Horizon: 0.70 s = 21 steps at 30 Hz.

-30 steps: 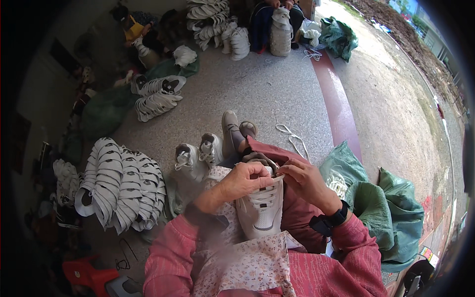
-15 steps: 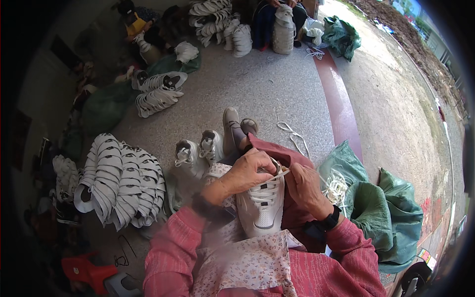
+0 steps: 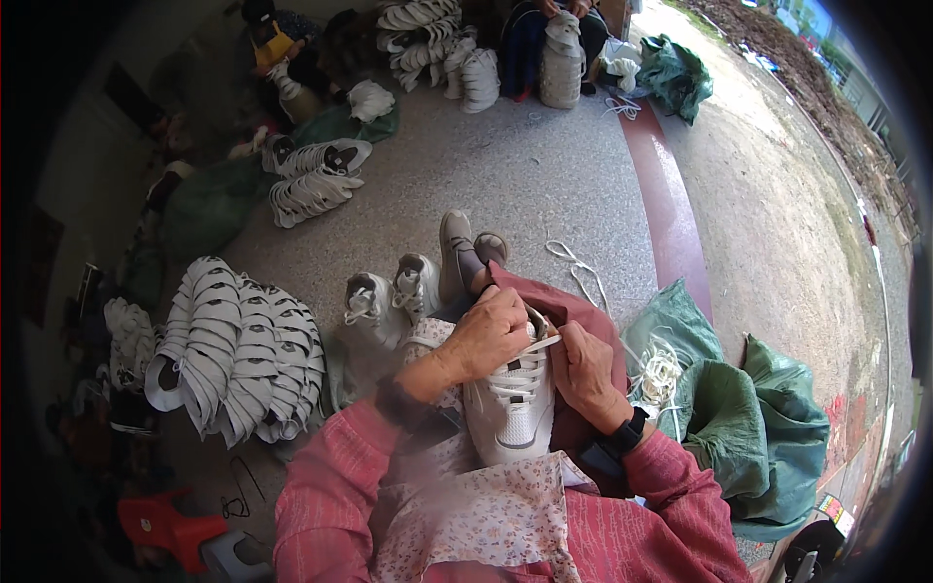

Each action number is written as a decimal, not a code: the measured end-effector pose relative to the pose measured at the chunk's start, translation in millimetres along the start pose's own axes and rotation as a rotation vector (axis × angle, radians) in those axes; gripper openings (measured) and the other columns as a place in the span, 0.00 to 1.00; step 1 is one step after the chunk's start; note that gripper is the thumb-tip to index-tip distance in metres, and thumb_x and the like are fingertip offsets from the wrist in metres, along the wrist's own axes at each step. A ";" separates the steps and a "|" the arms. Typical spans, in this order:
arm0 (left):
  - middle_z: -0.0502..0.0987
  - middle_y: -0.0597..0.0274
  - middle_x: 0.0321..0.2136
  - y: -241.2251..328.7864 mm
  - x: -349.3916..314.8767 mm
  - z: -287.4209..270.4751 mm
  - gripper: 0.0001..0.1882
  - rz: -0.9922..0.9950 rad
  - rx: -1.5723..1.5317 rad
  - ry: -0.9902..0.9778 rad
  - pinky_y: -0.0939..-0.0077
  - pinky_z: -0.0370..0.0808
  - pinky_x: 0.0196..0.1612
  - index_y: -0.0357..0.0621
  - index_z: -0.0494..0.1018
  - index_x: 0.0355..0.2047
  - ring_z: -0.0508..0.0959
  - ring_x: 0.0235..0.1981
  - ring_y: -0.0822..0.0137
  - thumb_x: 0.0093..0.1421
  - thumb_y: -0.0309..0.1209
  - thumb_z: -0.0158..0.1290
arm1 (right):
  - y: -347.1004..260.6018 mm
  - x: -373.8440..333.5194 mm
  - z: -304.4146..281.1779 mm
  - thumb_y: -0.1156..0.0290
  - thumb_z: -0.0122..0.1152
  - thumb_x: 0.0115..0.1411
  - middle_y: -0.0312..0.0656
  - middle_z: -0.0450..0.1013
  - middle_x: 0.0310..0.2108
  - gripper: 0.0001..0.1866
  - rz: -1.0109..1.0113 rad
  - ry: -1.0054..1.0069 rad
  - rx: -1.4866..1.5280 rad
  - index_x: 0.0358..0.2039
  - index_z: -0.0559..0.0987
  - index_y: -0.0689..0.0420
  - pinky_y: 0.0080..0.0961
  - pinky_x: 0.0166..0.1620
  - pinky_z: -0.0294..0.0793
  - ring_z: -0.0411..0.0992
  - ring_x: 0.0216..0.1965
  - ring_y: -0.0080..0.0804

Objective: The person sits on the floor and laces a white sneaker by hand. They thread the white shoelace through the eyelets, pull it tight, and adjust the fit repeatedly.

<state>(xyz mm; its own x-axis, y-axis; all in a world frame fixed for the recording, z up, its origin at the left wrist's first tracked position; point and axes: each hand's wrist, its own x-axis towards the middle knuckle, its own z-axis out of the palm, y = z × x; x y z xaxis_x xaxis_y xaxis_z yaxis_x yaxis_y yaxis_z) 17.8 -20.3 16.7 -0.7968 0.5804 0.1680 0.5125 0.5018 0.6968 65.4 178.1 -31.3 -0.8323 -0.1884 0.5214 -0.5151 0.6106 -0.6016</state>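
Note:
A white sneaker (image 3: 512, 416) rests on my lap, toe toward me, with white lacing across its tongue. My right hand (image 3: 588, 374) pinches the shoelace (image 3: 541, 344), which runs taut from the shoe's upper eyelets to the fingers. At the left side of the collar is my left hand (image 3: 489, 333), its fingers curled at the shoe opening; their tips are partly hidden, so what they grip does not show. Beneath the shoe lies a floral apron (image 3: 486, 505).
Two laced white sneakers (image 3: 367, 303) stand just beyond my left arm. Stacked shoe uppers (image 3: 238, 350) lie on the left. At right are green sacks (image 3: 768, 437) and a bundle of white laces (image 3: 658, 374). A red stool (image 3: 165, 525) stands lower left. Other people work at the back.
My left hand has shifted slightly, its fingers now more curled at the collar. My right hand has moved slightly left and down, still holding the lace.

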 end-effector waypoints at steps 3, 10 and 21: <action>0.72 0.58 0.32 -10.0 -2.5 4.0 0.07 -0.049 -0.035 0.073 0.66 0.68 0.45 0.39 0.73 0.24 0.69 0.37 0.58 0.55 0.30 0.53 | -1.3 2.0 0.7 0.75 0.59 0.60 0.47 0.69 0.27 0.05 -0.039 -0.029 -0.038 0.34 0.71 0.59 0.39 0.28 0.69 0.72 0.25 0.48; 0.75 0.54 0.31 7.7 1.2 -9.3 0.11 -0.342 0.165 0.037 0.60 0.70 0.47 0.40 0.73 0.20 0.73 0.39 0.54 0.52 0.35 0.55 | 4.1 3.3 -2.9 0.73 0.61 0.59 0.44 0.69 0.30 0.09 -0.066 -0.085 -0.035 0.38 0.72 0.58 0.37 0.30 0.72 0.73 0.27 0.44; 0.75 0.67 0.37 1.7 -1.0 -12.5 0.07 -0.032 0.001 0.045 0.64 0.64 0.54 0.48 0.78 0.33 0.72 0.44 0.62 0.52 0.30 0.60 | 0.0 12.3 -27.2 0.75 0.61 0.58 0.44 0.71 0.31 0.10 -0.005 -0.257 0.157 0.40 0.72 0.59 0.36 0.31 0.72 0.75 0.29 0.44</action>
<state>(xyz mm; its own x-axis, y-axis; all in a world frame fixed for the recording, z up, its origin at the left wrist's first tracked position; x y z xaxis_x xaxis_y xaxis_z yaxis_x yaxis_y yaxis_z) 15.4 -28.0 26.4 -0.8263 0.5348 0.1767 0.4867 0.5201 0.7019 60.8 196.7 -8.5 -0.8439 -0.3921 0.3662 -0.5281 0.4866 -0.6960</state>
